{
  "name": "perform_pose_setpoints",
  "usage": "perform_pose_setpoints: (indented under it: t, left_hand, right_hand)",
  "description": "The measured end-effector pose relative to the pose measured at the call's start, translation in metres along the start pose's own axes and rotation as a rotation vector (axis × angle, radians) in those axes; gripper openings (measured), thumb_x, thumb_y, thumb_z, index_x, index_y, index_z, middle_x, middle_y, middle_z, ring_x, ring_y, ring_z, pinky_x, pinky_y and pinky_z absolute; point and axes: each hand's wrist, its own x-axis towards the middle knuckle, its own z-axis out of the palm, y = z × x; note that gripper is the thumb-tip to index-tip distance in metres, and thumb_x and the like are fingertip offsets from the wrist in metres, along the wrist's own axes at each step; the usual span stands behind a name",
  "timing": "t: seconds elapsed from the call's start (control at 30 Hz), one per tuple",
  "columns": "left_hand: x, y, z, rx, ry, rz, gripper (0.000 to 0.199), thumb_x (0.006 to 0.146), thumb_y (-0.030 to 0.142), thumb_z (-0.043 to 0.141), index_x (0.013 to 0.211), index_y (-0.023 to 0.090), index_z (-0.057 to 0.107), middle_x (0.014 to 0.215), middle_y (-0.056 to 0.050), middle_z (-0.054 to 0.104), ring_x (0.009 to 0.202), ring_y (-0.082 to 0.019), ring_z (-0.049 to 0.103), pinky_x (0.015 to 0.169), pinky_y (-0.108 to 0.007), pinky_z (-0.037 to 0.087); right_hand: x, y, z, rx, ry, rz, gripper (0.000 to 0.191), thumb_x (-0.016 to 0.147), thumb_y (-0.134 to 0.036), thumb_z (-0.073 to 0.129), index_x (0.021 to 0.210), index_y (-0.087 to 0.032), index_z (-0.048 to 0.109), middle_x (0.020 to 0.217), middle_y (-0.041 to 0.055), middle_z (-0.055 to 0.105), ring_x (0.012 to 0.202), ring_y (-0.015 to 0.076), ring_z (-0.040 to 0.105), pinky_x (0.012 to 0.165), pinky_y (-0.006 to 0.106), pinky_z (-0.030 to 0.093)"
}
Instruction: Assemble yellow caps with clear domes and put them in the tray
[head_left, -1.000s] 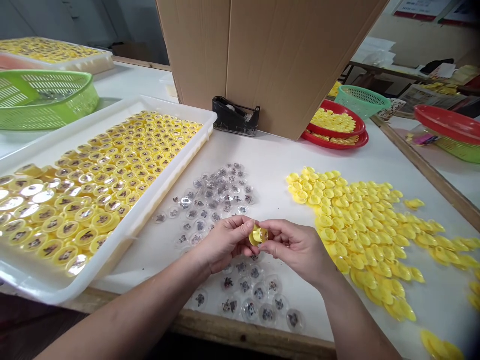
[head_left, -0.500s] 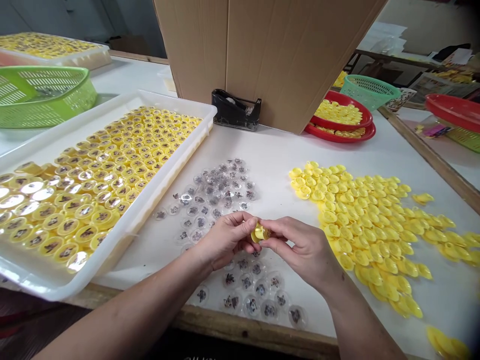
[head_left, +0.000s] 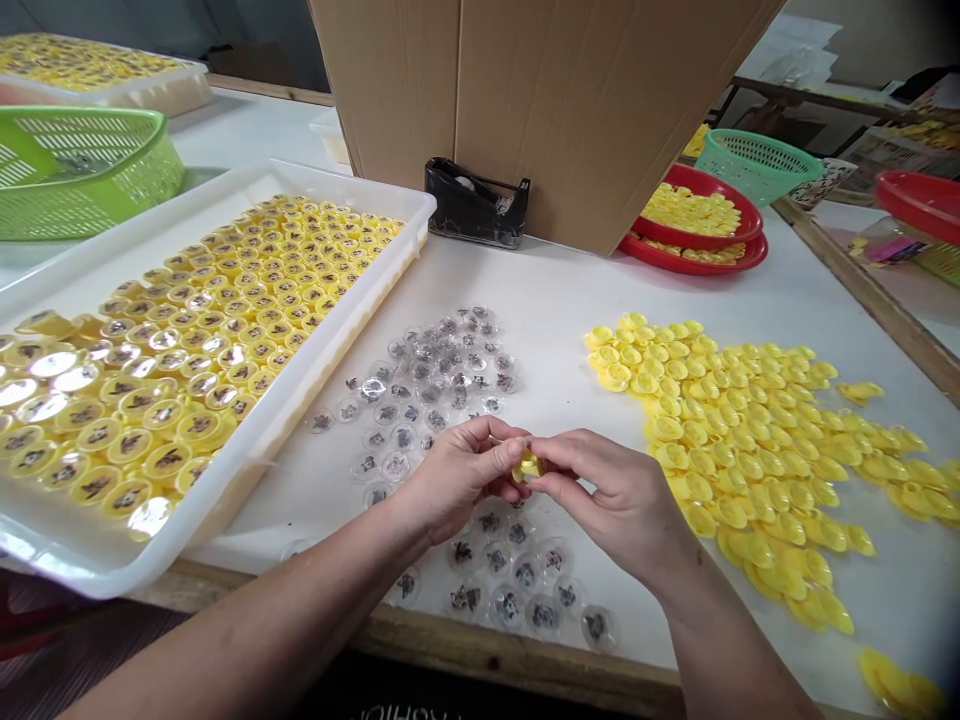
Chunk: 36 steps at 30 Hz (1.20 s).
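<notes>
Between both hands, over the table's near middle, is a small yellow piece. My left hand pinches it from the left, and my right hand grips its right side with thumb and fingertips. Fingers cover much of it. Clear round discs with small dark printed figures lie beneath and around my hands. To the right spreads a pile of yellow cup-like pieces. On the left, a white tray holds rows of yellow pieces topped with printed discs.
A black tape dispenser stands before a tall cardboard box. Red plates of yellow pieces and a teal basket sit at back right. A green basket is at back left, near another filled tray.
The view has shifted slightly. Both hands keep hold of the small yellow piece, which now shows less between the fingers.
</notes>
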Motion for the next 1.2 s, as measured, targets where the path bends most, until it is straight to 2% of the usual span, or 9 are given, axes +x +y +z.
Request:
perform_pose_setpoints:
  t: [0.3,0.4,0.5,0.6,0.67,0.83,0.9,1.0,1.2]
  left_hand:
    - [0.001,-0.003,-0.002,0.074,0.024,-0.006,0.031,0.073,0.04,0.072,0.082,0.011,0.063,0.072,-0.002,0.063,0.056,-0.008,0.057,0.052,-0.019,0.045]
    - [-0.002,0.001,0.0,0.185,-0.007,0.038,0.036,0.081,0.046,0.061,0.093,0.012,0.065,0.076,-0.004,0.063,0.064,-0.009,0.058,0.062,-0.022,0.047]
    - [-0.006,0.007,0.006,0.367,-0.036,0.126,0.035,0.079,0.041,0.065,0.1,0.013,0.063,0.081,-0.004,0.063,0.074,-0.011,0.057,0.069,-0.023,0.046]
    - [-0.008,0.008,0.008,0.487,-0.003,0.185,0.032,0.079,0.036,0.067,0.099,0.012,0.058,0.078,-0.002,0.06,0.069,-0.01,0.054,0.063,-0.022,0.044]
    - [-0.008,0.007,0.005,0.546,0.021,0.238,0.029,0.082,0.035,0.063,0.098,0.013,0.055,0.08,-0.003,0.06,0.071,-0.011,0.055,0.063,-0.023,0.044]
    - [-0.006,0.002,-0.004,0.658,0.022,0.396,0.03,0.08,0.03,0.066,0.106,0.017,0.059,0.1,-0.007,0.063,0.09,-0.016,0.059,0.078,-0.028,0.048]
    - [-0.007,0.003,-0.003,0.633,0.038,0.382,0.029,0.078,0.029,0.068,0.103,0.016,0.06,0.097,-0.007,0.065,0.087,-0.016,0.06,0.076,-0.028,0.049]
    - [-0.01,0.008,0.0,0.593,0.062,0.321,0.026,0.075,0.03,0.071,0.092,0.014,0.061,0.084,-0.005,0.066,0.076,-0.014,0.06,0.069,-0.025,0.049]
    - [-0.008,0.006,0.0,0.538,0.077,0.277,0.03,0.069,0.034,0.074,0.084,0.012,0.061,0.073,-0.004,0.062,0.064,-0.012,0.054,0.059,-0.023,0.043]
  right_hand:
    - [0.001,-0.002,0.005,-0.123,0.024,-0.037,0.024,0.079,-0.006,0.062,0.1,-0.017,0.067,0.079,0.0023,0.063,0.071,0.0126,0.06,0.062,0.024,0.049]
    - [0.001,-0.001,0.01,-0.163,0.078,-0.05,0.024,0.08,-0.008,0.061,0.101,-0.017,0.067,0.078,0.0029,0.062,0.068,0.0124,0.059,0.06,0.024,0.048]
    - [0.002,-0.001,0.014,-0.191,0.136,-0.016,0.027,0.078,-0.006,0.059,0.102,-0.015,0.066,0.078,0.0033,0.06,0.065,0.0121,0.057,0.058,0.024,0.047]
    - [0.004,-0.001,0.012,-0.096,0.144,0.062,0.028,0.074,-0.005,0.062,0.1,-0.016,0.065,0.079,0.0018,0.061,0.065,0.0117,0.057,0.058,0.024,0.047]
    - [0.004,0.001,0.009,0.043,0.11,0.148,0.022,0.074,-0.011,0.067,0.095,-0.018,0.064,0.081,0.0004,0.059,0.065,0.011,0.057,0.058,0.023,0.048]
    - [0.004,0.01,0.004,0.326,0.058,0.29,0.018,0.077,-0.026,0.068,0.094,-0.021,0.063,0.092,0.002,0.06,0.078,0.0144,0.06,0.068,0.028,0.05]
    - [0.004,0.012,0.007,0.396,0.053,0.318,0.014,0.078,-0.027,0.066,0.09,-0.02,0.063,0.09,0.0022,0.063,0.081,0.0162,0.061,0.072,0.03,0.051]
    - [0.004,0.01,0.012,0.455,0.069,0.352,0.01,0.079,-0.026,0.063,0.086,-0.02,0.061,0.082,0.0007,0.064,0.076,0.0156,0.06,0.069,0.029,0.05]
    - [0.002,0.009,0.018,0.422,0.029,0.355,0.011,0.081,-0.031,0.061,0.083,-0.02,0.06,0.076,0.0005,0.062,0.072,0.0158,0.058,0.066,0.027,0.049]
